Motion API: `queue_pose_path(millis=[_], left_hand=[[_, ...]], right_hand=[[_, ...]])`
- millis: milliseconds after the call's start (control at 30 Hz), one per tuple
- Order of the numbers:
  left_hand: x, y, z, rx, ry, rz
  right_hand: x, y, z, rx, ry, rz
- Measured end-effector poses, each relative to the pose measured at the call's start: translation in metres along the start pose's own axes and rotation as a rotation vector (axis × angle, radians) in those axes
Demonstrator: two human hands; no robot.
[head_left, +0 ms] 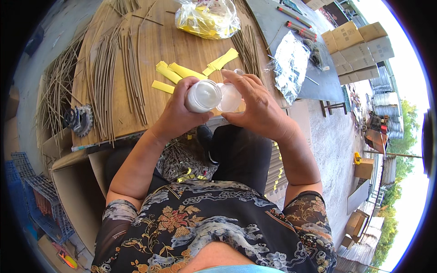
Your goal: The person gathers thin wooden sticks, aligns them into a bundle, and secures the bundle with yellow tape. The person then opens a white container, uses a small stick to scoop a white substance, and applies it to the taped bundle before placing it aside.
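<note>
In my left hand [174, 113] is a small white jar [204, 96], its round mouth uncovered and tilted toward me; whitish contents show inside. My right hand [261, 104] grips a pale, translucent round lid [229, 98] between thumb and fingers, right beside the jar's rim. Just beyond both hands, yellow paper strips [186, 73] lie fanned out on the wooden table [168, 43]. Another small fan of yellow strips [221, 61] sits close to my right fingertips. Part of a clear round rim shows behind the right fingers; what it belongs to is hidden.
Bundles of thin brown sticks [102, 86] cover the table's left side. A clear plastic bag with yellow strips [207, 20] stands at the far edge. To the right, crumpled silver foil [291, 63] lies on a grey table [325, 84]. An open cardboard box [75, 195] is at lower left.
</note>
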State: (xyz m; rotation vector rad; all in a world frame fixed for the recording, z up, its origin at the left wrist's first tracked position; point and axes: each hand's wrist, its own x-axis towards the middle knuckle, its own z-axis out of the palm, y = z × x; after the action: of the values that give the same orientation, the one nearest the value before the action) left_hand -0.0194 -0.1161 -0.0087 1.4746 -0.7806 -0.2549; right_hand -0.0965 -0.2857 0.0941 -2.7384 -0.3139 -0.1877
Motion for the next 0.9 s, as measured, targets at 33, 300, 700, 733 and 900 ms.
queue_pose_path(millis=[33,300,700,733,900], left_hand=[[-0.003,0.001,-0.001,0.014,-0.016,-0.006],[-0.015,0.011,-0.012,0.039,-0.055,0.092],[-0.028,0.023,-0.030,0.074,-0.046,0.198],[-0.030,0.023,-0.031,0.088,-0.044,0.213],[-0.036,0.025,-0.031,0.286,0.069,0.300]], right_hand=[[0.001,-0.003,0.000,0.062,0.008,-0.021],[0.007,-0.039,-0.005,0.193,-0.054,-0.077],[0.023,-0.070,-0.014,0.099,-0.180,-0.159],[0.023,-0.070,-0.012,0.103,-0.172,-0.124],[0.027,-0.078,-0.007,0.087,-0.228,0.180]])
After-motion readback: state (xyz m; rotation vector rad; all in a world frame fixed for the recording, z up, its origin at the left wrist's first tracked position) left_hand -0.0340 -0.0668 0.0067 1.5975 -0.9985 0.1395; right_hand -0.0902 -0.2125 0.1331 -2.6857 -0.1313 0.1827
